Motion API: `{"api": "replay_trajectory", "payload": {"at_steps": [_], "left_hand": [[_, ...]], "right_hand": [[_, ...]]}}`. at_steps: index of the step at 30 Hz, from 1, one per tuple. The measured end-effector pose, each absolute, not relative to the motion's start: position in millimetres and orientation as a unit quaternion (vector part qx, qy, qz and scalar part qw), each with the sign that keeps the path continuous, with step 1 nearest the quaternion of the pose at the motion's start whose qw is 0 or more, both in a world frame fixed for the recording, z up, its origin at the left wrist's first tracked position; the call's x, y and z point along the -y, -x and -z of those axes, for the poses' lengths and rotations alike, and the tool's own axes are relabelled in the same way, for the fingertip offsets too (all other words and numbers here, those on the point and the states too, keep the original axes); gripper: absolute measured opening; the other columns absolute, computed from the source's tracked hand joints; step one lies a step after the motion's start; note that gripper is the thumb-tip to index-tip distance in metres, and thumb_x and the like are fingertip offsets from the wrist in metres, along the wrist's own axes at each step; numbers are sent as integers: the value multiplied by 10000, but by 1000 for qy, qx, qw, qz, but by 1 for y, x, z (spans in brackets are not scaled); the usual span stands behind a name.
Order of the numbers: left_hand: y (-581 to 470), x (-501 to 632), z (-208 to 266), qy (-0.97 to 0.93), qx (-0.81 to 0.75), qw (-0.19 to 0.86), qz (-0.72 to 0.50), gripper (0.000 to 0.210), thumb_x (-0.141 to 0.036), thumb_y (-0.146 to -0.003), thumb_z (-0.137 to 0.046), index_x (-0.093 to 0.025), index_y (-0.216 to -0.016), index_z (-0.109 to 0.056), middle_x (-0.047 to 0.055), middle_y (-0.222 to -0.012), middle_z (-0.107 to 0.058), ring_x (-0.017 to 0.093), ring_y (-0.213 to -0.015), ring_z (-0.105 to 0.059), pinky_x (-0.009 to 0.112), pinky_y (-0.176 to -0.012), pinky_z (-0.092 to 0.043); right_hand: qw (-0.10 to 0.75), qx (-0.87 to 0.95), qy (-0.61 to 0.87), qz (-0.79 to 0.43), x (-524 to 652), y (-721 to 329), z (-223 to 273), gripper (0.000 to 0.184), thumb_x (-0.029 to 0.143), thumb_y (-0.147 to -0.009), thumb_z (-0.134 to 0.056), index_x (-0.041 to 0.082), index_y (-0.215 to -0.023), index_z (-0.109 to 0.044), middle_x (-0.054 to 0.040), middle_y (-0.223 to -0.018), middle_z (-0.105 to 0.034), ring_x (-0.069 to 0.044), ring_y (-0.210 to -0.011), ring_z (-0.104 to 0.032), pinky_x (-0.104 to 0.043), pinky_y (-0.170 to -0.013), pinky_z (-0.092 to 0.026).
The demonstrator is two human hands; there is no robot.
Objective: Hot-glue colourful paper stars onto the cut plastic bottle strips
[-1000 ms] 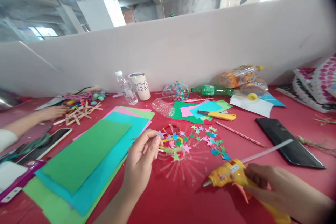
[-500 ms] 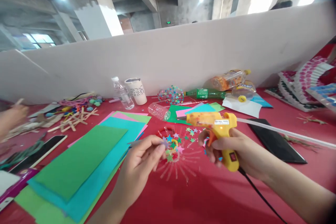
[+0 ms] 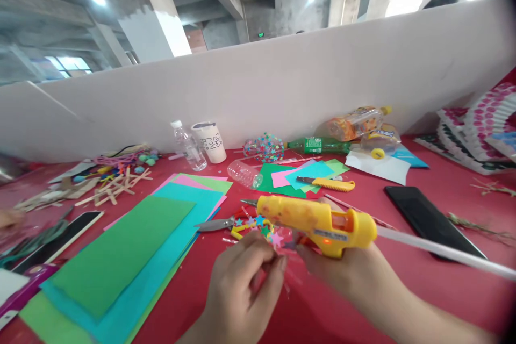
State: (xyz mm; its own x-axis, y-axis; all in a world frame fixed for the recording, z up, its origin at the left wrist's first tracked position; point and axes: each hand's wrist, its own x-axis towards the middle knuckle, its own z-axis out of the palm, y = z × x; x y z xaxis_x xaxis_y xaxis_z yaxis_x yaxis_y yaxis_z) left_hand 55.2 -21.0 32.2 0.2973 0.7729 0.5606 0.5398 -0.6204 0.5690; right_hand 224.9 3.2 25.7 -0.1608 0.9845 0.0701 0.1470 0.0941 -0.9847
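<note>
My right hand (image 3: pixel 346 269) is wrapped round a yellow hot glue gun (image 3: pixel 298 212), its nozzle pointing left and a clear glue stick (image 3: pixel 435 247) sticking out of its back. My left hand (image 3: pixel 244 285) is closed in a pinch just below and left of the gun. What its fingertips hold is too small and partly covered to make out. A purple star (image 3: pixel 289 245) shows between the two hands. Small coloured paper stars (image 3: pixel 260 220) lie beyond my left fingers, beside scissors (image 3: pixel 217 224). The clear plastic piece with thin strips is mostly hidden by my hands.
Coloured sheets (image 3: pixel 133 247) lie on the left. A utility knife (image 3: pixel 334 185), a star-covered clear bottle piece (image 3: pixel 264 148), a green bottle (image 3: pixel 318 145) and a white cup (image 3: pixel 209 142) stand or lie behind. A black phone (image 3: pixel 427 217) is at right. Another person's hand (image 3: pixel 10 220) shows far left.
The glue gun has tipped level and moved left and nearer. Both hands have come together, my left moving right and down. The utility knife behind the gun is now uncovered.
</note>
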Motion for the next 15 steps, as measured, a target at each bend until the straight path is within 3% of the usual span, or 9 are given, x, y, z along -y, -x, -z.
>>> {"api": "replay_trajectory", "payload": {"at_steps": [4,11,15], "left_hand": [[-53,24,-26,-810,-373,122,-436,206,-46,-843,-522,-224,-923,-585,32,-791,-658,140,-679,-635,213,-630,-498],[-47,23,-18,-785,-430,186,-404,196,-187,-893,-498,-207,-707,-557,-35,-521,-508,120,-472,-514,216,-522,-447],[-50,20,-23,-753,-423,270,-427,156,-167,-876,-514,-209,-745,-588,-5,-649,-583,127,-585,-573,202,-543,-447]], "right_hand": [[441,606,475,-461,1,-221,-16,114,196,-734,-604,235,-749,-497,18,-639,-574,-140,-559,-534,-226,-482,-420],[429,604,413,-529,14,-216,-27,70,240,-745,-638,226,-812,-627,-1,-726,-677,-174,-628,-659,-241,-540,-535],[428,595,409,-544,14,-223,-41,134,329,-782,-637,232,-861,-685,-20,-785,-723,-221,-771,-701,-274,-660,-580]]}}
